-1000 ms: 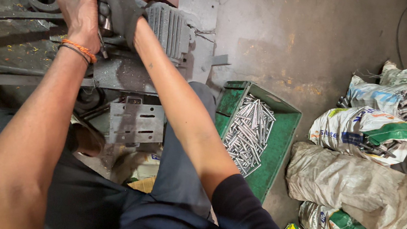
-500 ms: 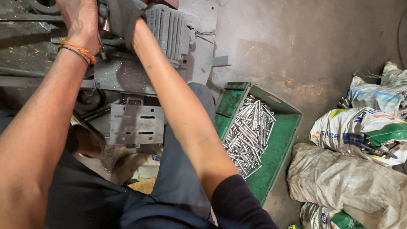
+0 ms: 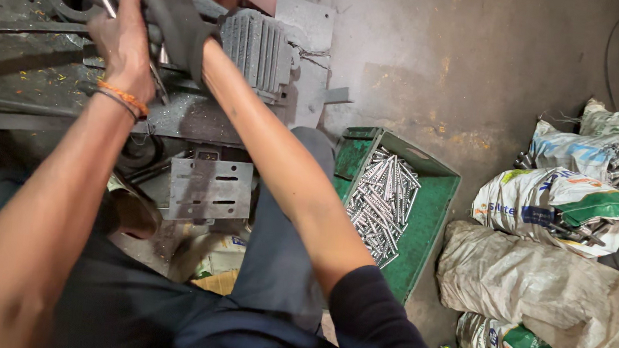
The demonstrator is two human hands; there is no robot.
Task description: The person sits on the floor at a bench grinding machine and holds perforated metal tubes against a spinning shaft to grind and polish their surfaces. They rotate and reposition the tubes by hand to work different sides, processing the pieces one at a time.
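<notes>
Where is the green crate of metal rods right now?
The green crate sits on the floor right of the person's knee, left of the sacks.

Both arms are stretched forward and upward, side by side. The left hand (image 3: 121,38) is bare, seen from the back, its fingers curled closed; an orange band is worn at its wrist. The right hand (image 3: 177,24) is covered by a dark glove and is closed just beside the left. The right forearm is bare, the upper arm sleeved.
</notes>
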